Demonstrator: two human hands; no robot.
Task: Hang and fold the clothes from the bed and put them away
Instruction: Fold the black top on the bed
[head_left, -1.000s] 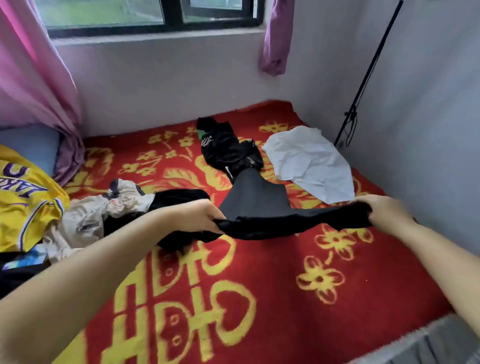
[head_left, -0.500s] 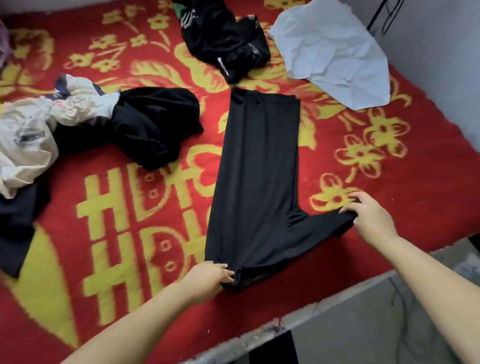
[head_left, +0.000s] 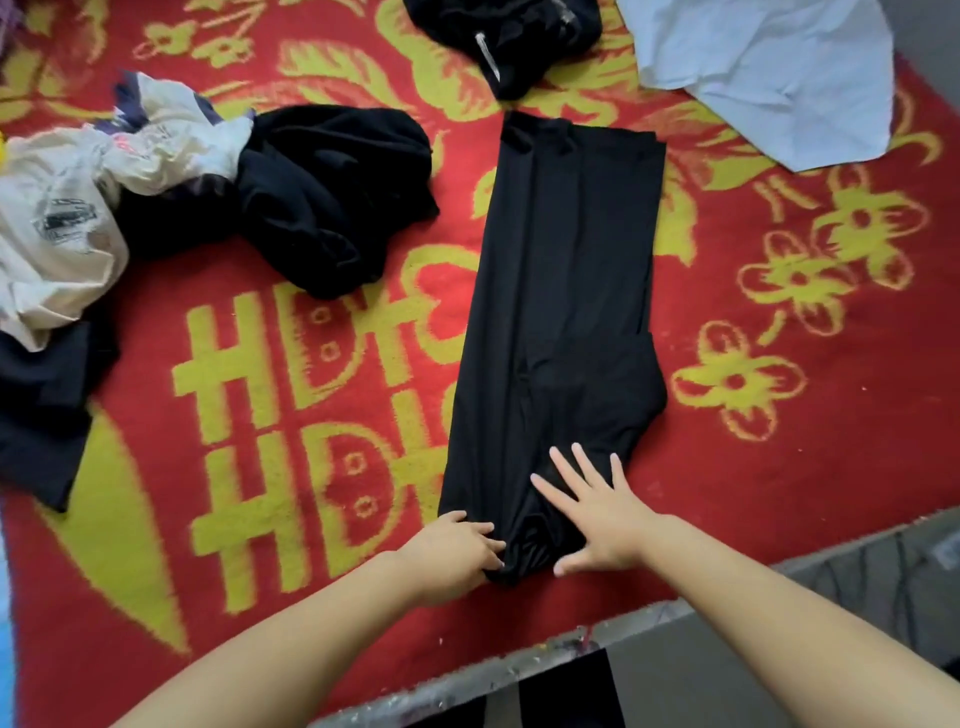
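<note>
Head view: the long black thin-fabric garment lies flat on the red-and-yellow blanketed bed; the left hand pinches its near edge, the right hand presses flat, fingers spread. It looks limp, light, probably slippery: take it by the corners.

A single view comes from a camera on the person's head. It looks steeply down and forward over the near edge of the bed, close to the red and yellow blanket. Both forearms enter from the bottom of the frame. There is no second view to share anything with.
</note>
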